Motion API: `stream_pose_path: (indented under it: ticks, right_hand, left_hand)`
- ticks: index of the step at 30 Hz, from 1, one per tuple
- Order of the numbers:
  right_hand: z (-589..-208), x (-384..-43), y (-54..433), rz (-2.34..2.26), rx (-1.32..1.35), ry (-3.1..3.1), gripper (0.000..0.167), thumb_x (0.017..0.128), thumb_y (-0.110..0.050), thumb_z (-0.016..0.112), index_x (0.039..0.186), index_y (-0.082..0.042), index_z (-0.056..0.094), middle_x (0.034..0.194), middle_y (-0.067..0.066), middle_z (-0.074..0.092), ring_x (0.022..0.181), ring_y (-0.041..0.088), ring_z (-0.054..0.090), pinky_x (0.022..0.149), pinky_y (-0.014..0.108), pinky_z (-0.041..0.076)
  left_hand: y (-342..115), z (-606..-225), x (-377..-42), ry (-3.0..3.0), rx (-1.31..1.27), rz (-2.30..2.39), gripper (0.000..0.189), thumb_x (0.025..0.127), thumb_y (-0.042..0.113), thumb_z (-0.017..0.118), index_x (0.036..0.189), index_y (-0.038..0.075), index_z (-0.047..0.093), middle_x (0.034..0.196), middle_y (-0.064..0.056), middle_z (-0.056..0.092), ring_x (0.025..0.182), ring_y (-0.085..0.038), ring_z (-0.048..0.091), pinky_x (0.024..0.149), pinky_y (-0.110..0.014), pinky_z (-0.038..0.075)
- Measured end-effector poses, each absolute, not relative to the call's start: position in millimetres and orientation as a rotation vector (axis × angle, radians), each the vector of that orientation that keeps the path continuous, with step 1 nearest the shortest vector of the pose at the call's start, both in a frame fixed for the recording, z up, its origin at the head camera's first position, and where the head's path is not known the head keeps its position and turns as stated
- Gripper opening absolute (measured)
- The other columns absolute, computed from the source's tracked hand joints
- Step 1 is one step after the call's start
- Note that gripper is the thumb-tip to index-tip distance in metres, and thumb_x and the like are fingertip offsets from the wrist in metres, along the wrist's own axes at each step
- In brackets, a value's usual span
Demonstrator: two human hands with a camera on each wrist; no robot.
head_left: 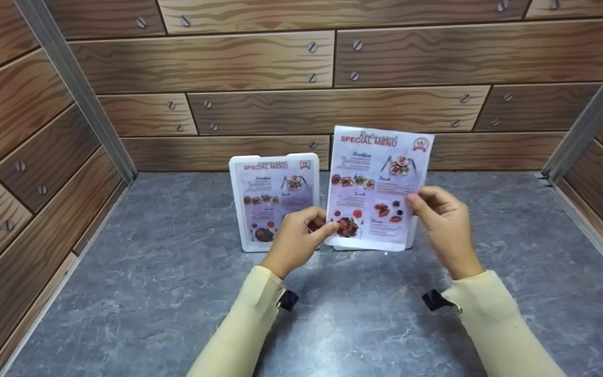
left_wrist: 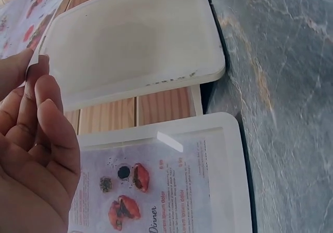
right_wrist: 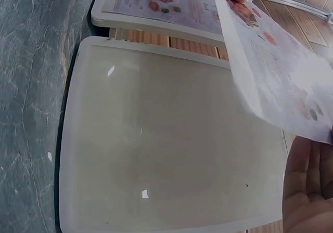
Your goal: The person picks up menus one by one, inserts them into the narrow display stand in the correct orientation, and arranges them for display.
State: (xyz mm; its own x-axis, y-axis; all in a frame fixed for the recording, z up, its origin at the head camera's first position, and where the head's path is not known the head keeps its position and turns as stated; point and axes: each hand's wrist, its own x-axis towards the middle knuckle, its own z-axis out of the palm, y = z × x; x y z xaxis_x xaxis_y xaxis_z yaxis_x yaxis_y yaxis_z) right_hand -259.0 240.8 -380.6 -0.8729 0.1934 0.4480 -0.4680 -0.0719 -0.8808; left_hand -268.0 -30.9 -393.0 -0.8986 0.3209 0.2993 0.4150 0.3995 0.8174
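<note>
Both hands hold up a printed "Special Menu" sheet, tilted slightly. My left hand pinches its lower left edge between thumb and fingers. At the right edge, my right hand pinches it about halfway up. Behind the sheet stands a white-framed menu holder with a plain cream face; in the head view the sheet covers most of it. To its left, a second white-framed holder stands with a matching menu in it. My left hand partly covers that holder's lower right corner in the head view.
A grey marbled tabletop lies under the holders. Wood-plank-patterned walls enclose the back and both sides, with grey metal posts at the corners. A tiny white scrap lies in front of the right holder.
</note>
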Motion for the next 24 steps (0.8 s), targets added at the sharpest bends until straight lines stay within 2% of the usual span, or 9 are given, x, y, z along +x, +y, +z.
stream_pose_path:
  ticks: [11, 19, 24]
  right_hand:
    - [-385.1, -266.6, 239.9, 1.992, 0.262, -1.749, 0.012, 0.097, 0.003, 0.067, 0.103, 0.013, 0.069, 0.087, 0.004, 0.074, 0.076, 0.013, 0.067, 0.072, 0.025, 0.057]
    - [-386.4, -269.9, 245.0, 2.017, 0.165, -1.699, 0.01, 0.098, -0.001, 0.068, 0.101, 0.007, 0.072, 0.085, 0.003, 0.072, 0.076, 0.011, 0.066, 0.073, 0.024, 0.057]
    - [-381.1, -275.3, 251.0, 2.008, 0.192, -1.694, 0.007, 0.097, 0.002, 0.067, 0.1, 0.008, 0.071, 0.084, 0.002, 0.072, 0.076, 0.011, 0.067, 0.074, 0.025, 0.058]
  left_hand:
    - [-29.5, -392.0, -269.6, -2.601, -0.647, -1.456, 0.015, 0.098, 0.034, 0.072, 0.092, 0.02, 0.071, 0.079, 0.009, 0.068, 0.068, -0.01, 0.061, 0.064, -0.028, 0.051]
    - [-24.5, -394.8, -270.5, -2.594, -0.751, -1.495, 0.008, 0.097, 0.023, 0.075, 0.1, 0.016, 0.073, 0.088, 0.009, 0.072, 0.082, -0.008, 0.066, 0.079, -0.03, 0.056]
    - [-21.8, -392.4, -275.7, -2.585, -0.722, -1.506, 0.005, 0.098, 0.019, 0.073, 0.101, 0.015, 0.073, 0.088, 0.007, 0.07, 0.083, -0.008, 0.066, 0.079, -0.029, 0.055]
